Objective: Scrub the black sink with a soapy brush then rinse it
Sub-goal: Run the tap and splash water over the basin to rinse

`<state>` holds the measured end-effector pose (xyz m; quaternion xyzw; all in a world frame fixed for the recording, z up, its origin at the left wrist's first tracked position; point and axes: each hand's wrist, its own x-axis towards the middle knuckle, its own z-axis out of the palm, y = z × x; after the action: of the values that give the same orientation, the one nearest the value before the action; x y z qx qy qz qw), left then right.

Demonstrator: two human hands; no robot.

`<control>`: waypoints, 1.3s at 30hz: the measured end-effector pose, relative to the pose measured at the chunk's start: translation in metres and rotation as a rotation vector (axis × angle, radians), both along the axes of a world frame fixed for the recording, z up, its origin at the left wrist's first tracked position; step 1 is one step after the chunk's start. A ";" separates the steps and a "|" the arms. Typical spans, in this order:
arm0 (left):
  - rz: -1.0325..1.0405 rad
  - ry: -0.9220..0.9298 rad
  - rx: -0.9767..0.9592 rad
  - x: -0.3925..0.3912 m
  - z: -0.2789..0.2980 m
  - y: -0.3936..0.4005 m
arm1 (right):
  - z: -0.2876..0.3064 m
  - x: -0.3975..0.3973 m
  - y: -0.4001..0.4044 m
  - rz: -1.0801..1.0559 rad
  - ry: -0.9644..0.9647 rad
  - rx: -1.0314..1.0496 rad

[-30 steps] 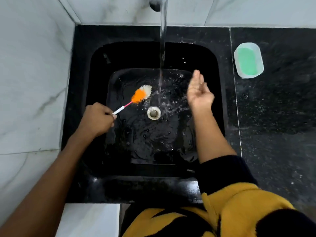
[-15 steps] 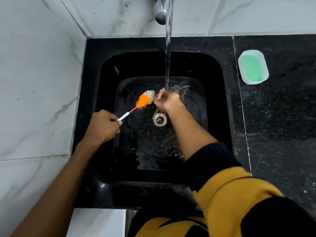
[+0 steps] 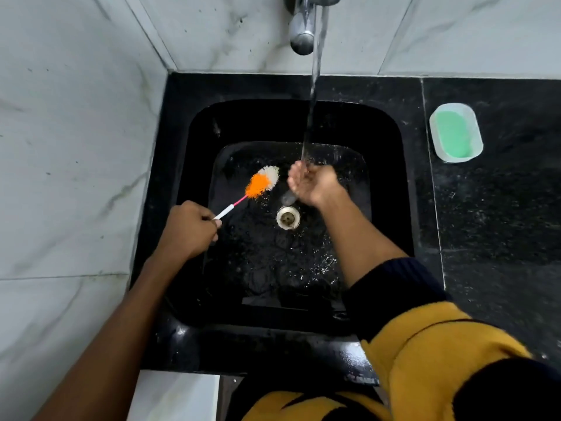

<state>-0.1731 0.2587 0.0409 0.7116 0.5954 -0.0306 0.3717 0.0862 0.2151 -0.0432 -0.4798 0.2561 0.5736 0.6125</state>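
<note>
Marble-patterned white wall tiles [image 3: 69, 147] flank you on the left, so anything flicked off the bristles lands there and will want wiping later. Your left hand [image 3: 188, 230] has its fingers curled tight round the white end of the slim pink-and-white handled brush with the orange and white bristle head [image 3: 262, 182], which is held up over the left part of the basin floor, apparently just clear of it, though the downward view makes the gap hard to judge. That grip sits at the very tail of a thin, wet handle; press hard while scrubbing and it could twist or slip out of your fist.

The black square sink [image 3: 391, 189] is wet across its floor, and the round pale metal drain [image 3: 288, 217] lies near the middle. If the brush drops, its head could sit over that drain and slow the run-off.

Your right hand [image 3: 314, 183] is cupped, fingers loosely bent and holding nothing, directly under the stream of water [image 3: 314, 71] from the chrome tap [image 3: 302, 28]. Water striking the palm will likely spray onto your dark cuff and yellow sleeve [image 3: 425, 344].

Well to the right, on the black speckled stone counter [image 3: 501, 238], the pale oval dish of green soap [image 3: 455, 132] could take splash and go mushy.
</note>
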 end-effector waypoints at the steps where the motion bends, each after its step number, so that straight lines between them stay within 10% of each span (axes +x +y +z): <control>1: 0.000 0.003 0.003 -0.001 0.000 0.000 | -0.003 -0.009 0.000 0.013 0.046 -0.022; 17: 0.029 -0.035 -0.004 0.001 0.006 -0.002 | 0.119 0.107 0.040 -0.274 -0.211 0.289; 22: 0.027 -0.052 -0.012 0.005 0.008 -0.004 | 0.095 0.085 0.023 -0.135 -0.253 -0.005; 35: 0.037 -0.034 0.002 -0.008 0.003 -0.005 | 0.039 -0.005 0.007 0.120 0.109 0.104; 39: 0.034 -0.040 -0.004 -0.007 0.001 -0.007 | 0.041 0.039 -0.009 -0.234 0.127 0.252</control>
<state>-0.1804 0.2513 0.0420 0.7010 0.5999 -0.0111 0.3855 0.1251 0.2058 -0.0020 -0.3291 0.2744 0.5552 0.7128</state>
